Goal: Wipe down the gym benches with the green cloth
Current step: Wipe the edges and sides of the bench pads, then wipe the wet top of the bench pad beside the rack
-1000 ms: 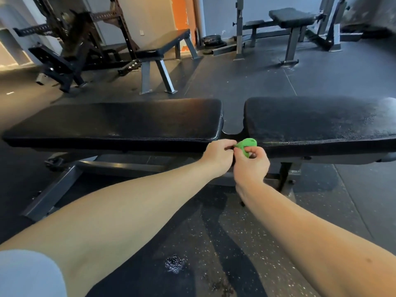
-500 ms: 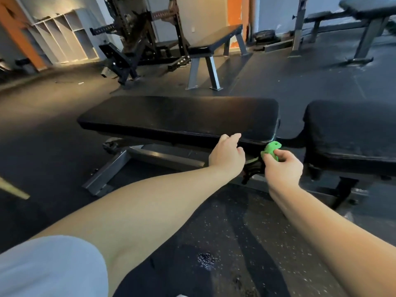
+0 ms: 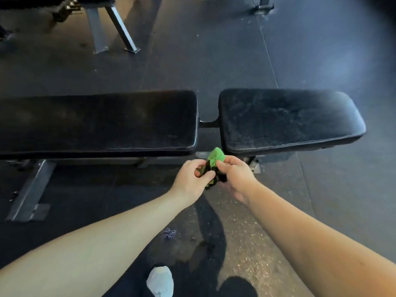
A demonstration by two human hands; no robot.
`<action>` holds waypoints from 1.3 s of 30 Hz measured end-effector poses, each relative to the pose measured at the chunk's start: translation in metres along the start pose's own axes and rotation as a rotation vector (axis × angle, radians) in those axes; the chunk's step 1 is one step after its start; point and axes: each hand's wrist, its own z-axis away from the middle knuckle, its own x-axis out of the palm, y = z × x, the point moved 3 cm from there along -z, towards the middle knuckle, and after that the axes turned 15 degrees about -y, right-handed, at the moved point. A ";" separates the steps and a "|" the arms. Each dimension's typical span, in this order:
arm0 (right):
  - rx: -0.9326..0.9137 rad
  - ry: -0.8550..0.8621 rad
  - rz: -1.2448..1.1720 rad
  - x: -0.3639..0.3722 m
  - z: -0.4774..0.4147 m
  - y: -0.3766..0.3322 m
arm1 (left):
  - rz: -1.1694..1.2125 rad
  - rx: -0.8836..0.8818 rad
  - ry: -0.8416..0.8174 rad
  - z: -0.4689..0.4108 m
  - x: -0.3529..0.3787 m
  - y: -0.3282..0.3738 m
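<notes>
Fingers of the left hand (image 3: 191,177) and the right hand (image 3: 234,179) pinch the bunched green cloth (image 3: 216,157) just in front of the gap between the pads of the bench (image 3: 96,123); spreading it flat first would likely make each wipe cover more.

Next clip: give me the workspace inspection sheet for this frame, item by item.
Surface: long pad dark; short pad shows pale speckled marks; a gap separates them.
Job's things: green cloth bunched, off the pads, near the short pad's near corner.
Clutter: small dark bits on the floor.
Grippers: left hand and right hand both pinch the cloth.
Cables: nothing seen.
Surroundings: another bench's legs behind; pale shoe below.
</notes>
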 end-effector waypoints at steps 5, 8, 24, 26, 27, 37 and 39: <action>0.121 -0.030 -0.200 0.023 0.093 -0.084 | 0.058 -0.026 -0.182 0.060 -0.040 0.118; 0.162 0.038 -0.180 0.035 0.161 -0.150 | 0.060 -0.033 -0.194 0.101 -0.067 0.204; 0.008 0.200 0.132 -0.147 0.452 -0.444 | 0.269 -0.032 -0.343 0.138 0.042 0.605; -0.013 0.242 0.113 -0.188 0.448 -0.469 | 0.317 -0.037 -0.323 0.113 0.062 0.637; -0.023 0.257 0.080 -0.207 0.444 -0.482 | 0.355 -0.046 -0.301 0.098 0.070 0.649; 0.105 0.361 0.205 -0.418 0.281 -0.638 | 0.488 -0.140 -0.204 -0.171 0.122 0.750; 0.160 0.316 0.196 -0.446 0.243 -0.687 | 0.416 -0.125 -0.206 -0.226 0.109 0.773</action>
